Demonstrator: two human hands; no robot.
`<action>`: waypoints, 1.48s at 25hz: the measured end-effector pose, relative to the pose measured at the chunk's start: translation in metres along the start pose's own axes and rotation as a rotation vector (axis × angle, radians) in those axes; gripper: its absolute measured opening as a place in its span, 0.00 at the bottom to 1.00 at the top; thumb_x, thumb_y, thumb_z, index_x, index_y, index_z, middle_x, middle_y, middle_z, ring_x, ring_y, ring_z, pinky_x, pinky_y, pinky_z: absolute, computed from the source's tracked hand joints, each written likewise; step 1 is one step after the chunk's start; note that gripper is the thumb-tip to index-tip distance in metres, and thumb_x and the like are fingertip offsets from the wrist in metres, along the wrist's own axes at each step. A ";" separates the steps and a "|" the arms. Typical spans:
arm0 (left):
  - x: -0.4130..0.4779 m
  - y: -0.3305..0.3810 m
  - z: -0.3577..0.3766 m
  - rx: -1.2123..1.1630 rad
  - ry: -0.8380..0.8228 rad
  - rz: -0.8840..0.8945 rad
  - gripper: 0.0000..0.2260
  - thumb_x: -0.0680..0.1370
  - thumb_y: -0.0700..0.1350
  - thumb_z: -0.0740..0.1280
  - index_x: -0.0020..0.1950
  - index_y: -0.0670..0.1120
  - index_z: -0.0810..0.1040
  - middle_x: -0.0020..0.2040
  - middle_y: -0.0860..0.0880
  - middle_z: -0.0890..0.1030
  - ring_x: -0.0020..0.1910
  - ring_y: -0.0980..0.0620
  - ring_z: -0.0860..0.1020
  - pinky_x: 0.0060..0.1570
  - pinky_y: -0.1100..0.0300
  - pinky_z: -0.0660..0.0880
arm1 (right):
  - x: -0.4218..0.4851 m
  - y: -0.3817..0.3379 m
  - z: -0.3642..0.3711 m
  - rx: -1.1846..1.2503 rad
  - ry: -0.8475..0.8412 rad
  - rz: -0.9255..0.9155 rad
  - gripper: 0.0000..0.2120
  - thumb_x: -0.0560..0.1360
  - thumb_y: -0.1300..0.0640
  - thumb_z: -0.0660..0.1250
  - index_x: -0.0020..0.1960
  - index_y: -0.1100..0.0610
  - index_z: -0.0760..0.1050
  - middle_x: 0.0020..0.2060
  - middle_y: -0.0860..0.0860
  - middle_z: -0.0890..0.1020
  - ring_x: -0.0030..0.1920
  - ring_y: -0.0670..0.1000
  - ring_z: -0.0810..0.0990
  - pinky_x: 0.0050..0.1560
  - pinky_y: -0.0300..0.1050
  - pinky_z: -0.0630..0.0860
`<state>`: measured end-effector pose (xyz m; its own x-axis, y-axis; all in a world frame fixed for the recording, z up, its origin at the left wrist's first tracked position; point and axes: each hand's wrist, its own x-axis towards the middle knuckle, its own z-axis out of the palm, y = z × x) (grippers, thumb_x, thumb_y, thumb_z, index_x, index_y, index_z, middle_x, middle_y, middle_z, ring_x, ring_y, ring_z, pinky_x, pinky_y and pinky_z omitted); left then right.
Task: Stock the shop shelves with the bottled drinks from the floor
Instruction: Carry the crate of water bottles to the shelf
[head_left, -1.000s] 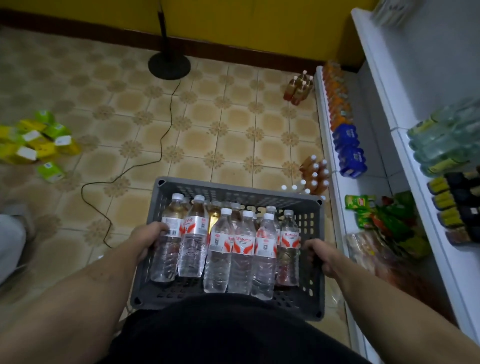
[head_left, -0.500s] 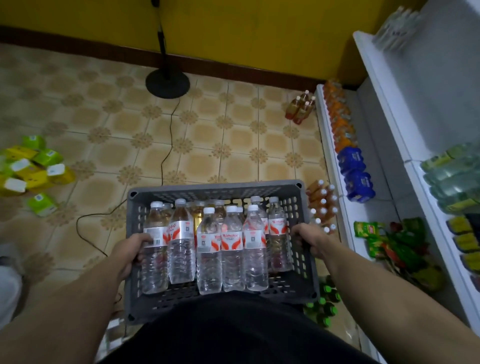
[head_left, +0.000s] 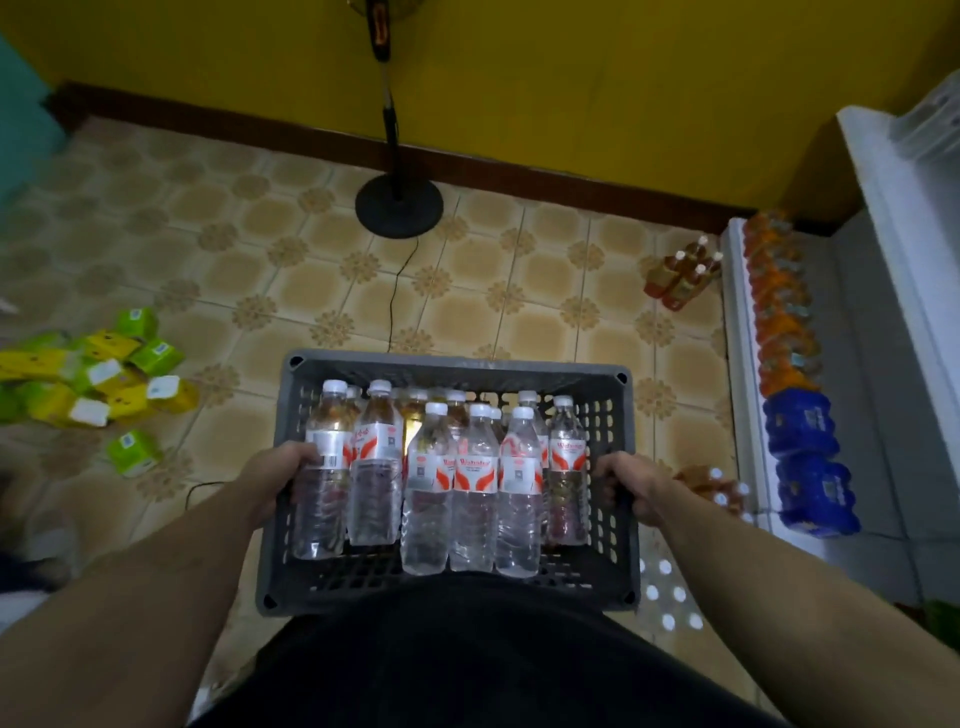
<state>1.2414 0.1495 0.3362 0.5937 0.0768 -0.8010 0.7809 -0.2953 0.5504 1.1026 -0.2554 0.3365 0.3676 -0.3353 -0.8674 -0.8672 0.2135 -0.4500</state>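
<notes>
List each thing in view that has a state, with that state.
Crate, held off the floor at both sides.
Water bottles, upright, capped, in the crate.
Left hand, grips the crate's left wall.
Right hand, grips the crate's right wall.
Cartons, scattered on the floor.
Amber bottles, capped, standing on the floor beside the shelf.
Fan, standing; whether running cannot be told.

Tiled floor (head_left: 467, 291) ahead of the crate (head_left: 457, 366) is open as far as the fan base (head_left: 399, 207), crossed only by a cord (head_left: 393, 306). Cartons (head_left: 104, 374) obstruct the left side. On the right, floor bottles (head_left: 683, 275) stand just beside the low shelf (head_left: 735, 312), which is filled by orange packs (head_left: 779, 312) and blue packs (head_left: 805, 462). White caps (head_left: 652, 592), probably more bottles, crowd the floor beside the crate's right wall.
</notes>
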 end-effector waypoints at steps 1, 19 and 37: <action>0.006 0.019 0.007 0.008 0.014 0.015 0.13 0.73 0.37 0.65 0.32 0.47 0.65 0.23 0.50 0.64 0.20 0.51 0.61 0.22 0.63 0.60 | 0.007 -0.012 -0.006 0.030 0.002 -0.004 0.12 0.71 0.68 0.63 0.33 0.56 0.67 0.24 0.50 0.69 0.27 0.50 0.66 0.31 0.45 0.65; 0.225 0.352 0.192 0.385 -0.298 0.000 0.09 0.71 0.39 0.68 0.34 0.44 0.70 0.25 0.47 0.67 0.22 0.50 0.64 0.26 0.60 0.64 | 0.122 -0.215 -0.083 0.352 0.318 0.159 0.13 0.72 0.67 0.62 0.30 0.56 0.66 0.25 0.55 0.68 0.28 0.53 0.65 0.33 0.45 0.64; 0.288 0.610 0.456 0.556 -0.280 -0.004 0.15 0.75 0.40 0.65 0.30 0.47 0.65 0.22 0.50 0.64 0.20 0.51 0.62 0.22 0.63 0.62 | 0.296 -0.409 -0.280 0.578 0.249 0.193 0.12 0.70 0.67 0.58 0.31 0.55 0.63 0.24 0.52 0.63 0.25 0.51 0.62 0.29 0.44 0.60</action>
<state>1.8003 -0.4424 0.3335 0.4589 -0.1517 -0.8755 0.5200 -0.7531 0.4030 1.4715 -0.6992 0.3235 0.0748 -0.4288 -0.9003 -0.5640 0.7263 -0.3929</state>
